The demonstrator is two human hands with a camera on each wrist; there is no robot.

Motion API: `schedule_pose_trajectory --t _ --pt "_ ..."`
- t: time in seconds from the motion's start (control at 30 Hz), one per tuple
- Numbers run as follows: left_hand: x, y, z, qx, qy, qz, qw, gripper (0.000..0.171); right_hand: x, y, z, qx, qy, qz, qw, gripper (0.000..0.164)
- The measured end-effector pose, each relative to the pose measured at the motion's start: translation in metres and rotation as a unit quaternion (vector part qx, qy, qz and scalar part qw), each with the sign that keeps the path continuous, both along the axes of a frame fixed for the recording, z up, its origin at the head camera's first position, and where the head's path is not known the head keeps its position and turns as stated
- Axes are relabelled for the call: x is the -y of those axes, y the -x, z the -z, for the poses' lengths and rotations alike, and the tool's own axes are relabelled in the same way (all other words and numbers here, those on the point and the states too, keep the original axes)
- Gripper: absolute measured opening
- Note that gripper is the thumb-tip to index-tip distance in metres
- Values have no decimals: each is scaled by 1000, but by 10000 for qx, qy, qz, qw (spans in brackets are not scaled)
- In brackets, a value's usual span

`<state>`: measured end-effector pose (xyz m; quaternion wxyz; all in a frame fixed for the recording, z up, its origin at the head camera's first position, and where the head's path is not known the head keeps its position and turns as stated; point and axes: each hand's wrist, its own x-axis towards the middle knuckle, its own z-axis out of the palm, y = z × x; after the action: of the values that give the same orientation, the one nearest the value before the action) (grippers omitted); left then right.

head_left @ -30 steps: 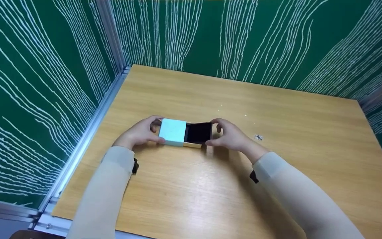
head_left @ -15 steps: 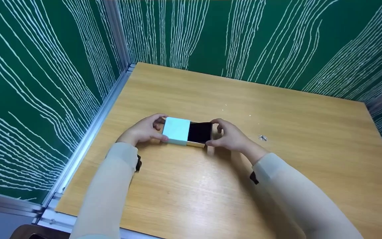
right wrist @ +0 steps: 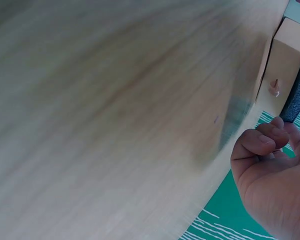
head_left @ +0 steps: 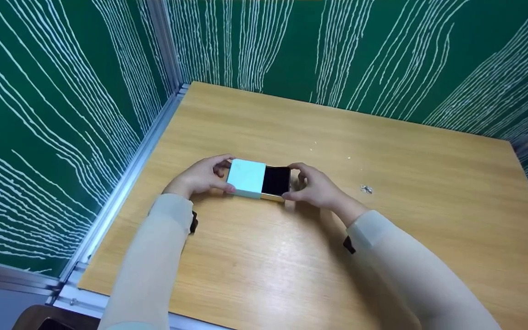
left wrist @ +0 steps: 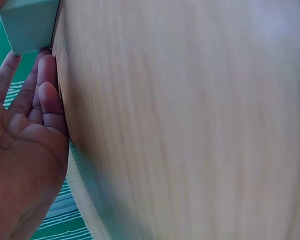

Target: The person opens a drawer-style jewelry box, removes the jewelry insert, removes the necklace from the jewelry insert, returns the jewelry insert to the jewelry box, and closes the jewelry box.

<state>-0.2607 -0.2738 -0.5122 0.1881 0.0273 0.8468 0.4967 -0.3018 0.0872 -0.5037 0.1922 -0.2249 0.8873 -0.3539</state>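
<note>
A light turquoise box sleeve (head_left: 247,177) lies on the wooden table, with a drawer (head_left: 276,180) partly out of its right side. The drawer has a black inside; in the right wrist view its tan end (right wrist: 285,55) shows a small mark, with a black textured edge (right wrist: 297,95) along it. My left hand (head_left: 202,176) grips the sleeve's left end between thumb and fingers. In the left wrist view, fingertips meet the sleeve's end (left wrist: 30,30). My right hand (head_left: 316,187) pinches the drawer's right end by its front and back corners, other fingers curled.
A small grey-and-white patterned bit (head_left: 366,189) lies on the table (head_left: 255,256) right of the hands. A few tiny white specks sit beyond the box. Green panels (head_left: 291,41) with white wavy lines wall the back and sides. A dark brown object (head_left: 57,317) shows at lower left.
The drawer has slid further into the sleeve, so less of its black inside shows. The hands have come closer together. The head view has shifted slightly.
</note>
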Motion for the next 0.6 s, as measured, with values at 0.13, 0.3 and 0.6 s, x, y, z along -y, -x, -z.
schedule_pose_trajectory --t 0.13,0.3,0.6 --pt "0 1 0 -28 16 29 10000 100 3 -1 2 79 80 1 9999 93" --pt "1 1 1 -29 -16 -22 10000 101 7 1 5 6 170 -111 9998 96" --pt "2 1 1 19 -133 -1 9999 101 6 -1 8 -55 -55 -90 9999 101"
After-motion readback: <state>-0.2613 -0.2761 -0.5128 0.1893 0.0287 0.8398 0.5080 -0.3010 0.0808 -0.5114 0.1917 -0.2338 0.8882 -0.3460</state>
